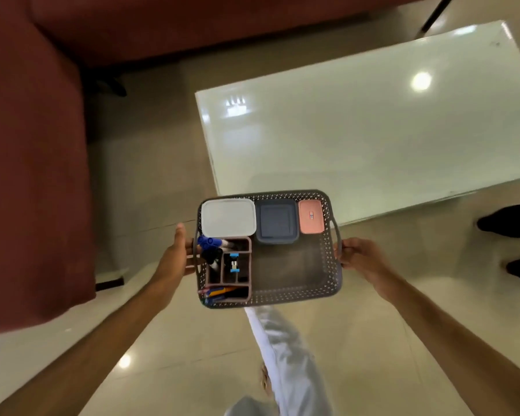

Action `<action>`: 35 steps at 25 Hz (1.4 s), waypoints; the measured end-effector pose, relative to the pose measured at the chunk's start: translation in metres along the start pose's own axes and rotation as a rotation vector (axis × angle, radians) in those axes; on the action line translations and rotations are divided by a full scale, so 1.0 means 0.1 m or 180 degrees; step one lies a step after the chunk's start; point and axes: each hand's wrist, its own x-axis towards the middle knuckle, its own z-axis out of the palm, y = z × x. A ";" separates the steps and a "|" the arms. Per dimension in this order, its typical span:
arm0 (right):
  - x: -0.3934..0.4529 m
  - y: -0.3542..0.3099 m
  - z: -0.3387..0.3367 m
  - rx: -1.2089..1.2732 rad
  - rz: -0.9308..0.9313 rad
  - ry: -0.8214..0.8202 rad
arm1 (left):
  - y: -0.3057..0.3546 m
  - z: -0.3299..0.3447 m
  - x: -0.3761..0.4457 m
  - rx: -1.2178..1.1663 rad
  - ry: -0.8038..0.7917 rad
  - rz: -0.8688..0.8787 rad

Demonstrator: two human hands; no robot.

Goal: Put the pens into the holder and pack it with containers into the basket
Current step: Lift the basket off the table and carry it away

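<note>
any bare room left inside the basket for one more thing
Yes: the basket floor is bare in its near right part, bordered by the pen holder on the left, the dark blue container and pink container beyond. The far row and left side are crowded; the white container fills the far left corner.

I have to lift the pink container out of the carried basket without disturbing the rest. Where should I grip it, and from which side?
Come from straight above. The pink container sits in the basket's far right corner, close to the wall and the dark blue container, so its long sides look tight. I would pinch its near short end, where bare basket floor leaves room for fingers.
</note>
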 end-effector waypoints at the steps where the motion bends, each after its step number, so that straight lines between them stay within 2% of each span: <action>1: -0.12 0.08 0.04 -0.0135 -0.0126 -0.0027 | -0.19 0.00 -0.20 -0.0108 0.0012 -0.0033; 8: -0.99 0.67 0.07 -0.0387 -0.0534 -0.0031 | -1.22 0.16 -1.30 -0.0570 0.0250 -0.0114; 12: -1.10 1.37 -0.04 -0.0402 -0.0448 -0.0024 | -1.75 0.54 -1.47 -0.0602 0.0293 -0.0122; 15: -0.98 1.93 -0.18 -0.0381 -0.0487 0.0002 | -2.13 0.99 -1.31 -0.0529 0.0343 0.0047; 21: -0.05 2.99 -0.41 -0.0438 -0.0678 0.0008 | -2.99 1.97 -0.29 -0.0561 0.0364 0.0407; 24: 0.54 3.22 -0.43 -0.0481 -0.0889 -0.0106 | -3.24 2.30 0.41 -0.0733 0.0496 0.0675; 30: 1.94 3.23 -0.26 -0.0110 -0.1403 0.0016 | -3.36 2.60 1.88 -0.1063 0.0636 0.1394; 35: 2.96 2.95 -0.17 0.0218 -0.1774 0.0393 | -2.98 2.60 2.92 -0.1114 0.0578 0.2120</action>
